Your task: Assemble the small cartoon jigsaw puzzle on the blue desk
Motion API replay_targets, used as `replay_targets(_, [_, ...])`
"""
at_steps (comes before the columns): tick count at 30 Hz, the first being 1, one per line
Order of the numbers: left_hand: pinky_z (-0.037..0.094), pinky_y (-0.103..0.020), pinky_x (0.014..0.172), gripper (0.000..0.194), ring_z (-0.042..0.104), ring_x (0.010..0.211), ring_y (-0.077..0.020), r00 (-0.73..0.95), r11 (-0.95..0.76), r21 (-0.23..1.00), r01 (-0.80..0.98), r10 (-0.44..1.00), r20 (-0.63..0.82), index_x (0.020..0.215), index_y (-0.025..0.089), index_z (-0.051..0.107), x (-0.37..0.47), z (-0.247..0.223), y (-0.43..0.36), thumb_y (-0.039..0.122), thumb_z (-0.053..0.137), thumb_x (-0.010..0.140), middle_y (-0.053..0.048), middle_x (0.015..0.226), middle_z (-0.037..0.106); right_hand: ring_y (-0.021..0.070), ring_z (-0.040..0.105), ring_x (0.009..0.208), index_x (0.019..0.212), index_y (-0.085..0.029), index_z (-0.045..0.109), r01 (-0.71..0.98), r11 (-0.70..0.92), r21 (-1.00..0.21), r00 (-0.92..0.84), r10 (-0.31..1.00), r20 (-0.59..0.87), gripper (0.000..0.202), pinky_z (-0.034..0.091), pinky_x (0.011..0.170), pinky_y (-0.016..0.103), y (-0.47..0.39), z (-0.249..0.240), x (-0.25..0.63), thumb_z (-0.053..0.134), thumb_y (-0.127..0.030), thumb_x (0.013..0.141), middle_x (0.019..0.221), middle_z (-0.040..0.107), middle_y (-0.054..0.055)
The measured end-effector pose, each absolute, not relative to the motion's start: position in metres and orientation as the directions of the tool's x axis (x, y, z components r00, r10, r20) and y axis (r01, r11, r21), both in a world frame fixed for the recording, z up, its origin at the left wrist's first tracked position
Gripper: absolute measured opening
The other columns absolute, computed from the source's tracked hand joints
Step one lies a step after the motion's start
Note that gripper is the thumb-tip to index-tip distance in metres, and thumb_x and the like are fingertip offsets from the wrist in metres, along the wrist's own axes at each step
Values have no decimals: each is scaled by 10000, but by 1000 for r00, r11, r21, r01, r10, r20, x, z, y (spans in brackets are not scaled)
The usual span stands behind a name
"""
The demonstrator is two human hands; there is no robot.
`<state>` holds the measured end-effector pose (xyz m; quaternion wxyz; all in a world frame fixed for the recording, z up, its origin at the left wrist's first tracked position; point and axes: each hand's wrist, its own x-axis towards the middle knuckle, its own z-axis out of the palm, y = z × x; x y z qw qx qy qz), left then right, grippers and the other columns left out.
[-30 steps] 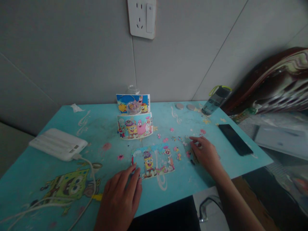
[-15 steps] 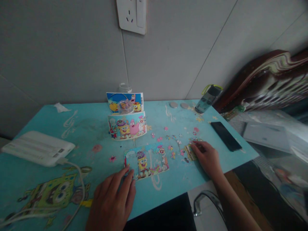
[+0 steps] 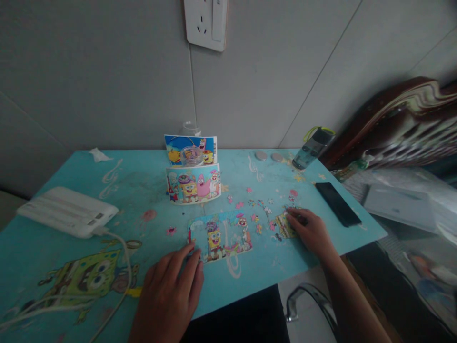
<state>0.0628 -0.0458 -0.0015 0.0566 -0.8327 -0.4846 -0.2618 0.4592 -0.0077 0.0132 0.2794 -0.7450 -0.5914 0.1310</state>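
My left hand [image 3: 172,285] lies with its fingers stretched out, fingertips on the lower left edge of a partly assembled jigsaw puzzle [image 3: 214,238]. The puzzle has a cartoon border, a yellow figure inside and bare gaps that show the table. On the right, my right hand [image 3: 310,232] is low over the table with thumb and fingers drawn together. Whatever is between them is hidden. Loose puzzle pieces [image 3: 258,229] are scattered between the puzzle and that hand. A single pink piece [image 3: 171,231] lies left of the puzzle. Behind it leans a picture card [image 3: 193,185] of the cartoon.
A second card [image 3: 208,143] and a clear round container [image 3: 192,156] stand at the back. A white power bank [image 3: 67,212] with a cable [image 3: 127,267] is at left. On the right are a phone [image 3: 337,204], a bottle [image 3: 313,147] and two round lids [image 3: 261,156].
The whole view has shifted slightly, so the table things appear a little further right. Both hands stay in nearly the same places, left on the puzzle and right by the loose pieces.
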Motion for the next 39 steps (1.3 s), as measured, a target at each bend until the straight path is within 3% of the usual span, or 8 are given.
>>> replay_targets(9, [457, -448, 917, 233, 623, 1043, -279, 377, -510, 161, 845, 782, 497, 1190, 181, 670, 65, -2, -46, 226, 581, 979, -104, 1227, 693, 191, 592, 608, 1031, -172, 755, 749, -230, -621, 325, 945, 41, 392, 434, 556, 317, -5, 19, 464, 687, -514, 852, 693, 675, 26])
replay_targets(12, [457, -455, 933, 229, 620, 1048, -280, 382, -516, 170, 840, 783, 491, 1185, 179, 670, 64, -2, -47, 221, 585, 976, -103, 1229, 690, 186, 615, 623, 1008, -167, 738, 664, -222, -714, 387, 919, 74, 399, 457, 556, 307, -6, 18, 460, 695, -529, 847, 758, 716, 46])
replay_targets(15, [456, -451, 923, 231, 619, 1045, -278, 381, -515, 174, 839, 785, 488, 1191, 183, 667, 64, 0, -47, 223, 588, 978, -103, 1227, 689, 190, 647, 660, 1110, -163, 734, 627, -180, -758, 383, 919, 98, 433, 498, 587, 314, -6, 18, 456, 699, -508, 851, 855, 755, 70])
replay_targets(22, [460, -450, 903, 226, 621, 1049, -284, 377, -514, 174, 840, 784, 493, 1183, 186, 672, 65, -1, -46, 230, 583, 979, -103, 1221, 691, 238, 714, 754, 1058, -178, 800, 702, -153, -695, 320, 940, 116, 407, 559, 679, 371, 1, 19, 440, 665, -515, 873, 948, 796, 102])
replay_targets(29, [462, -456, 911, 211, 617, 1035, -284, 378, -509, 169, 844, 787, 487, 1163, 187, 674, 63, -4, -47, 229, 584, 977, -108, 1220, 688, 231, 668, 660, 1052, -190, 804, 792, -182, -583, 334, 928, 165, 399, 490, 642, 364, 5, 25, 435, 652, -508, 864, 783, 761, 75])
replay_targets(34, [462, -466, 901, 216, 606, 1059, -298, 386, -518, 163, 839, 780, 492, 1171, 178, 668, 64, -4, -46, 221, 583, 977, -112, 1235, 681, 244, 671, 810, 1046, -226, 792, 900, -67, -431, 179, 958, 224, 345, 494, 778, 384, 11, 29, 421, 613, -492, 919, 948, 758, 82])
replay_targets(39, [469, -465, 901, 213, 605, 1053, -290, 382, -513, 166, 842, 786, 486, 1168, 171, 668, 64, -2, -46, 224, 578, 983, -116, 1227, 681, 262, 675, 916, 1021, -240, 784, 906, 36, -421, 53, 979, 199, 273, 497, 846, 401, 22, 22, 412, 630, -447, 934, 981, 735, 87])
